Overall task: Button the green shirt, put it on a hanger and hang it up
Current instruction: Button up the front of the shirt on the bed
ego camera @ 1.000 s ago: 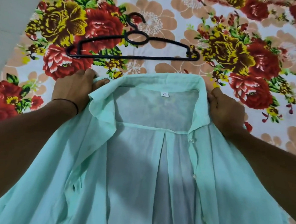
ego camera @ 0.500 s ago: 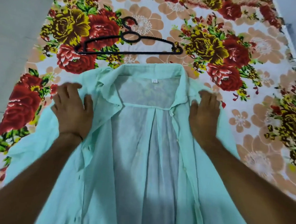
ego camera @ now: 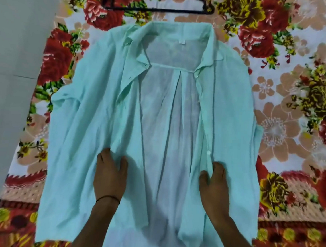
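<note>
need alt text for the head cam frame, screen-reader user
An unbuttoned green shirt lies open, collar away from the viewer, on a floral bedsheet, the left hand on one front edge and the right hand pinching the button edge. A black hanger lies on the sheet beyond the collar.

Forearms forward, palms down. Your left hand, dark band at wrist, curls its fingers into the green shirt; your right hand pinches its button edge, thumb inward.
</note>
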